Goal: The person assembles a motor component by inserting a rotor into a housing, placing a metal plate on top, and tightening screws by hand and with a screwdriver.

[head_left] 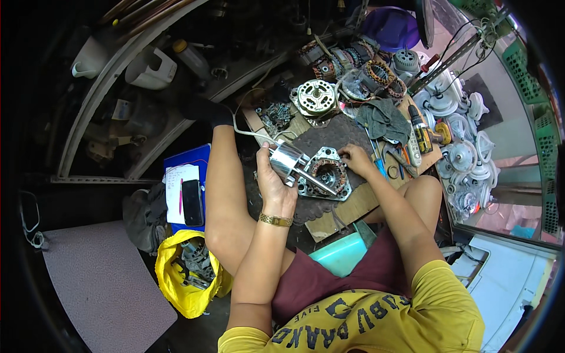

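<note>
Yellow shirt (pixel 376 320) | rotor (pixel 285 160): shiny silver, cylindrical, long-shafted | stator (pixel 326 163): copper-ringed, round-bored

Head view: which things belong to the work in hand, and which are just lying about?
Apparently in the work:
- silver cylinder with shaft, in the left hand
- motor housing with copper windings, right hand at its edge

Apparently lying about:
- black phone
- pink pen
- yellow bag

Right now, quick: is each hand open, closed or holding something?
Left hand: closed, holding the rotor.
Right hand: at the housing's edge; open or closed, can't tell.
</note>
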`<action>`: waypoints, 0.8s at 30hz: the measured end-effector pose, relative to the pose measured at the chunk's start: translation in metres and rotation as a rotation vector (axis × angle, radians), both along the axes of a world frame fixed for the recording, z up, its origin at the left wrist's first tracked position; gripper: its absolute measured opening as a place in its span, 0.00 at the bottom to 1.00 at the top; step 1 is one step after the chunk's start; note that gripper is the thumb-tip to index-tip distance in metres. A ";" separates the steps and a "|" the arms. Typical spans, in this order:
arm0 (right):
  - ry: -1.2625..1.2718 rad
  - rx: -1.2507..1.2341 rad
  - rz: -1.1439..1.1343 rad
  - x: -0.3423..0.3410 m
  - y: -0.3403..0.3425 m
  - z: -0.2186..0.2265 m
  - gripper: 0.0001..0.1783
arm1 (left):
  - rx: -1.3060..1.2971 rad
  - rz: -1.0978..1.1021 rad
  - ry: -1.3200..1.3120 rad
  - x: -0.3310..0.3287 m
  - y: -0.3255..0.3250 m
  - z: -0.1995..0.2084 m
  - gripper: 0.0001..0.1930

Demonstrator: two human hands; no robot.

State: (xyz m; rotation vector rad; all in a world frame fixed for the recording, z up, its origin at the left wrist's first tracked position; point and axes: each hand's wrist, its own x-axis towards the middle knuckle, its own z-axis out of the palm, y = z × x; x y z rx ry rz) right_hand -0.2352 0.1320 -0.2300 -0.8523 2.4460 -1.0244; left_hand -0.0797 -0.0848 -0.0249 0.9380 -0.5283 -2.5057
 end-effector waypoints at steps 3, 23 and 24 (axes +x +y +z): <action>0.169 0.022 -0.040 0.012 -0.001 0.008 0.11 | -0.002 0.004 0.008 0.001 0.000 0.001 0.11; -0.659 -0.733 -0.317 0.096 -0.052 0.176 0.08 | -0.103 0.046 0.038 0.004 0.000 -0.012 0.09; -0.623 -0.735 -0.276 0.106 -0.055 0.180 0.08 | -0.102 0.034 0.044 0.001 0.004 -0.011 0.09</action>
